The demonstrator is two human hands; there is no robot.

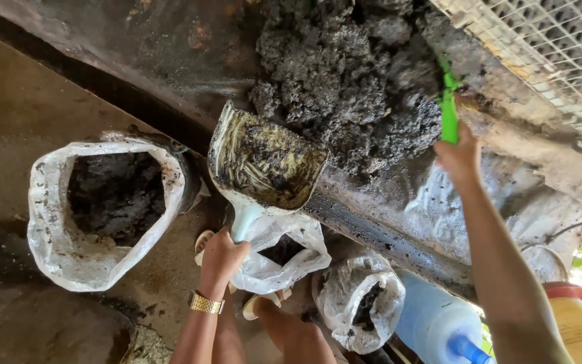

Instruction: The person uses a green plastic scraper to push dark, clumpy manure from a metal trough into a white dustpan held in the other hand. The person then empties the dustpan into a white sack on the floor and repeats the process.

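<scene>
My left hand, with a gold watch on its wrist, grips the pale handle of a dirty scoop. The scoop's open mouth sits at the edge of a pile of dark clumpy manure on a soiled tray surface. My right hand holds a green-handled tool, its working end buried in the pile's right side. An open white sack, partly filled with the same dark stuff, stands on the floor to the left of the scoop.
Two smaller white sacks lie below the tray edge near my feet. A blue-and-white container and a yellow jug with a red cap stand at lower right. Wire mesh fills the top right corner.
</scene>
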